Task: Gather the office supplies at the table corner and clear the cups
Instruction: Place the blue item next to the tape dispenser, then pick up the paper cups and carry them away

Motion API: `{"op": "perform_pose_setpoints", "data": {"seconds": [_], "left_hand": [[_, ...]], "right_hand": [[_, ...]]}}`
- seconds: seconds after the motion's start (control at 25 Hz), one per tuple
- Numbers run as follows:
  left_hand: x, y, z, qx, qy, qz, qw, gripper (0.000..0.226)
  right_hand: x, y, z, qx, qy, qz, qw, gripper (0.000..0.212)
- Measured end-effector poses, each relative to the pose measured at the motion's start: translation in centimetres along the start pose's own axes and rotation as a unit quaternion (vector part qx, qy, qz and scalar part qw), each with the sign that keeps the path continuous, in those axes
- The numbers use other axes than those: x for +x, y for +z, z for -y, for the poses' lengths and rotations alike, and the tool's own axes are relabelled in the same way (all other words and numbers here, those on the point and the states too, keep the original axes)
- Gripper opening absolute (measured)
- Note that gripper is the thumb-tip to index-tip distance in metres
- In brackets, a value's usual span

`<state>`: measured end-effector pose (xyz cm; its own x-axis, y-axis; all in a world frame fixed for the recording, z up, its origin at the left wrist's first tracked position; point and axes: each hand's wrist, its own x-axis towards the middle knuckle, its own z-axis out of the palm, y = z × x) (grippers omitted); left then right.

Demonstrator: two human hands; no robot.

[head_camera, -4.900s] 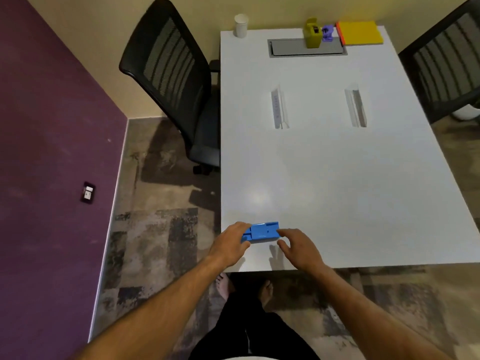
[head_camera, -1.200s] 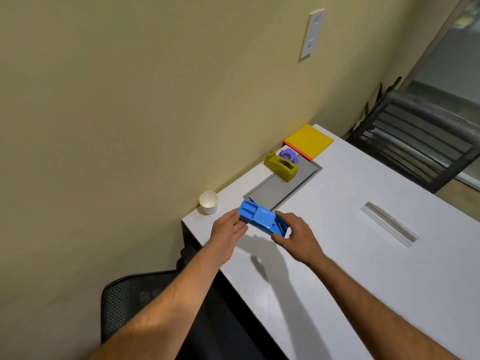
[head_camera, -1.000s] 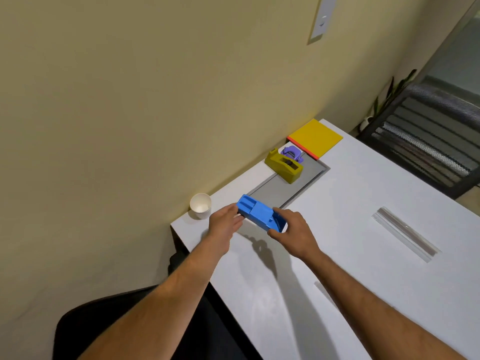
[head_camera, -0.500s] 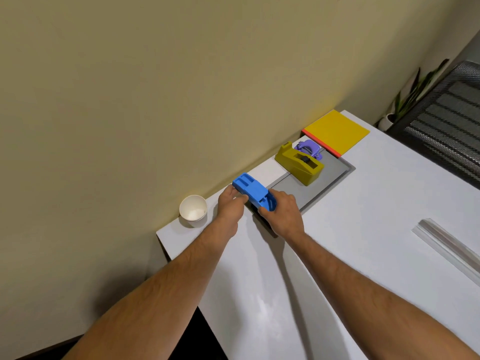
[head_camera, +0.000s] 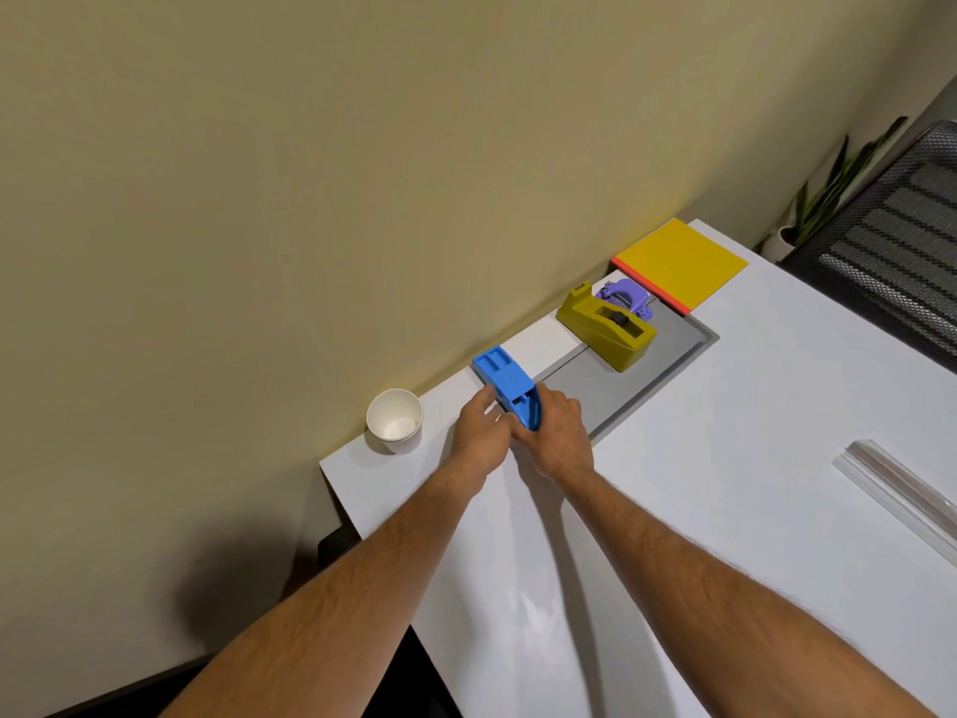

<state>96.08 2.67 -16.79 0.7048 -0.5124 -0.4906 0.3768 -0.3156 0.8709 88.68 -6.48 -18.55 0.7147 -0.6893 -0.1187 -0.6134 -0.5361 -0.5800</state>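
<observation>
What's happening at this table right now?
A person holds a blue stapler in both hands, the left hand and the right hand, at the wall edge of the white table. It sits between an empty paper cup and a yellow tape dispenser. A purple hole punch and a yellow notepad lie beyond. The cup is not yet cleared.

Blue stapler [head_camera: 507,386], olive tape dispenser [head_camera: 608,326], purple punch(?) [head_camera: 624,295], white cup [head_camera: 394,421].
</observation>
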Motion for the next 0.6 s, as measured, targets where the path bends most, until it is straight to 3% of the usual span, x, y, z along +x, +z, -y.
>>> {"op": "perform_pose_setpoints", "data": {"seconds": [0.24,0.36,0.48,0.6], "left_hand": [[-6.8,-2.4,-0.5,0.077,0.003,-0.046,0.996,0.051],[-10.9,-4.3,0.0,0.090,-0.016,-0.131,0.987,0.040],[-12.8,-6.7,1.0,0.096,-0.039,-0.210,0.972,0.037],[-11.4,-9.4,1.1,0.096,-0.036,-0.234,0.967,0.051]], "right_hand": [[-4.5,-2.3,2.0,0.022,0.002,0.018,1.000,0.064],[-6.1,-3.1,4.3,0.043,-0.003,0.060,0.997,0.060],[-6.9,-2.5,7.2,0.043,-0.058,0.092,0.993,0.055],[-6.9,-0.7,9.5,0.032,-0.122,0.113,0.986,0.050]]}}
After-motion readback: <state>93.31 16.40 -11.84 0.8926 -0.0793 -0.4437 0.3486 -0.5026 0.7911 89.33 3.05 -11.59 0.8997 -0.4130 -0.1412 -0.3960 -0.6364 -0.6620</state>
